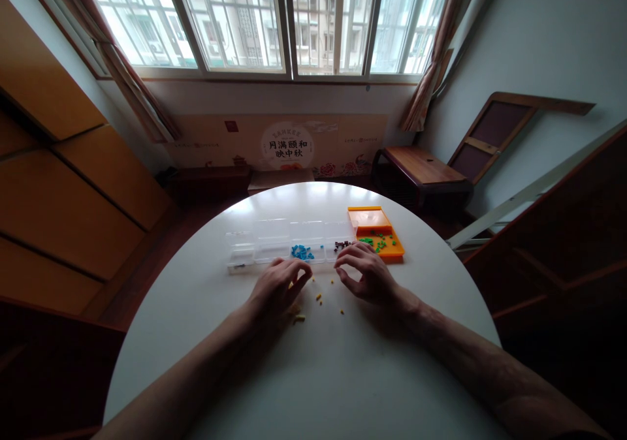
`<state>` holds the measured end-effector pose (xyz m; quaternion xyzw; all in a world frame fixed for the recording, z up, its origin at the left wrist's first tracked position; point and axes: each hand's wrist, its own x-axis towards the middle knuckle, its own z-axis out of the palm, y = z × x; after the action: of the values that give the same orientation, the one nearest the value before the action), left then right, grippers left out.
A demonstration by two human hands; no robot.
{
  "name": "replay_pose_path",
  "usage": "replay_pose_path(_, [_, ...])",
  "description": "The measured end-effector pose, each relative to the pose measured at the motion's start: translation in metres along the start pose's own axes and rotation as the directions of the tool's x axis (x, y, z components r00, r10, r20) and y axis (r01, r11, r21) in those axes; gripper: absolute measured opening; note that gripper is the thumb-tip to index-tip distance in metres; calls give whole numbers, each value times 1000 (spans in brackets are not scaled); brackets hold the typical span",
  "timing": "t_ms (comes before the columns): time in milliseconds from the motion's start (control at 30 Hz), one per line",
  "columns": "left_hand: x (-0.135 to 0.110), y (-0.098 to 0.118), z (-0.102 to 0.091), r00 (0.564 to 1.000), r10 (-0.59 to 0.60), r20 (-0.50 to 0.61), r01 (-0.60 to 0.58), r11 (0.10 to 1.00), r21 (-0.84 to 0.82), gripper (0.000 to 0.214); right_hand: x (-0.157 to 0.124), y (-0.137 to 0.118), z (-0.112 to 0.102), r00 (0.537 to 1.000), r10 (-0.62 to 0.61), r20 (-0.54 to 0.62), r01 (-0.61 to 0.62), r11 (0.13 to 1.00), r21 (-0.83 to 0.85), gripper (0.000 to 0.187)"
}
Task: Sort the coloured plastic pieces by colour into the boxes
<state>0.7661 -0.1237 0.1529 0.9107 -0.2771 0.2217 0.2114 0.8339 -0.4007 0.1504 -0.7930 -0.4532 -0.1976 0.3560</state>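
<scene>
Both my hands rest on a round white table. My left hand lies palm down with its fingers curled, over several small yellow pieces scattered on the table. My right hand is beside it, fingers bent and close together, fingertips near more yellow pieces; whether it holds one I cannot make out. Just beyond the hands stands a clear compartment box with blue pieces and dark pieces in separate compartments.
An orange tray with green pieces sits to the right of the clear box. Beyond the table are a low wooden bench, a window wall, wooden panels on the left and leaning boards on the right.
</scene>
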Motion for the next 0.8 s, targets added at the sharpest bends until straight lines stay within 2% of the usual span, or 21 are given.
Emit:
replay_pose_path(233, [2, 6, -4, 1000, -24, -8, 23, 999, -48, 20, 1, -4, -3, 998, -54, 33, 53, 998, 32, 9])
replay_pose_path(433, [2, 21, 3, 995, -100, 0, 96, 959, -267, 12, 2, -7, 0, 984, -161, 72, 153, 982, 112, 14])
replay_pose_path(567, [1, 27, 8, 986, -164, -4, 149, 906, -396, 14, 2, -6, 2, 970, -222, 100, 206, 967, 151, 13])
replay_pose_path(800, [4, 33, 5, 981, -191, -33, 151, 858, -491, 13, 4, -10, 0, 972, -223, 75, 213, 969, 125, 6])
